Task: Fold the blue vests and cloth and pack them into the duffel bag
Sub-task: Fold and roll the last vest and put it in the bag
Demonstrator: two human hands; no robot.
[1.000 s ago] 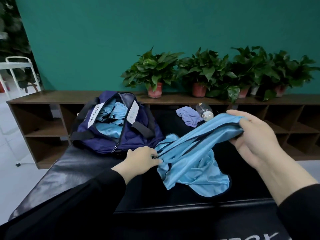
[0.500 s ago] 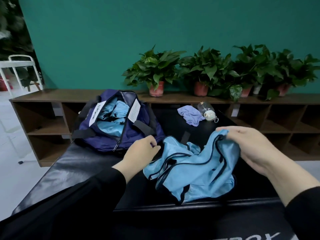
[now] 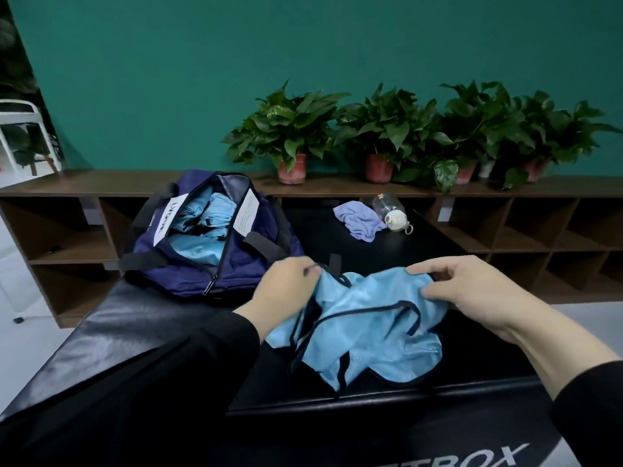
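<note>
Light blue vest [image 3: 371, 325] with dark trim lying crumpled on the black padded tabletop [image 3: 135, 332], near the front edge. Left hand [image 3: 286, 288] pinching the vest's upper left edge, fingers curled around the fabric and a bit of the dark binding. Right hand [image 3: 472, 291] gripping the upper right edge, fingertips bunched into the cloth, thumb tucked against it. Both sleeves black. Navy duffel bag [image 3: 188, 267] sitting on the tabletop to the left and a bit further back, well apart from the vest, zipper wide open, already stuffed with more light blue vests [image 3: 202, 227] inside. Two white tags hanging off the bag's opening, one on each side, black straps flopped over the sides. Lavender cloth [image 3: 359, 220] in a rumpled heap at the far end of the tabletop, touching a clear bottle [image 3: 391, 210] lying on its side with a pale cap toward the camera. Wooden shelf unit [image 3: 539, 237] with open cubbies behind everything, a row of potted plants [image 3: 293, 136] on top of it against a teal wall. White metal frame peeking in at the far left. Partial white lettering on the tabletop at bottom right, cut off.
</note>
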